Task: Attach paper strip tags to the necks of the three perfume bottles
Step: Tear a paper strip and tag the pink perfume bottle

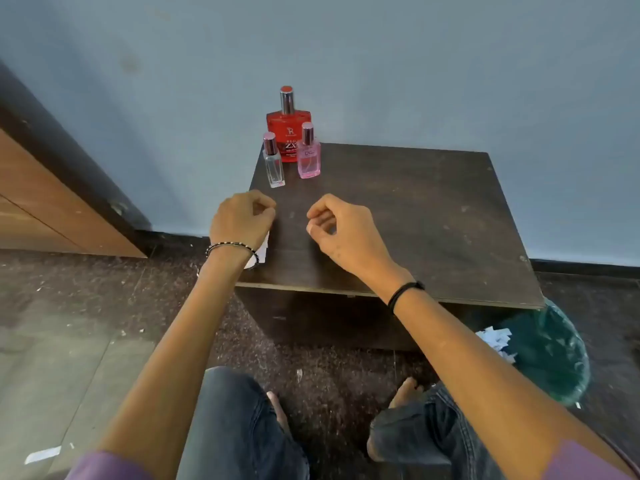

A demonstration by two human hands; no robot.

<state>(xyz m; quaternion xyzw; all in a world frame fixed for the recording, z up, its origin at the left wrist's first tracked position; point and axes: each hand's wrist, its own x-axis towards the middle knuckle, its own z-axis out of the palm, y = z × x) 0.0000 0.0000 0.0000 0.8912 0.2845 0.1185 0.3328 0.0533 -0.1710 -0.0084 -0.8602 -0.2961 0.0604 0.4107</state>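
Three perfume bottles stand at the far left corner of a dark wooden table (398,216): a large red bottle (288,131) at the back, a slim clear bottle (274,166) in front left, and a pink bottle (308,157) in front right. No tags show on their necks. My left hand (242,220) hovers over the table's left edge with fingers curled; white paper (262,249) lies partly hidden under its wrist. My right hand (337,230) is loosely curled over the table's middle, holding nothing I can see.
A blue wall rises behind the table. A wooden cabinet (52,209) stands at the left. A green-lined bin (550,355) with paper scraps sits on the floor at the right. A paper strip (42,454) lies on the floor lower left. My knees are below.
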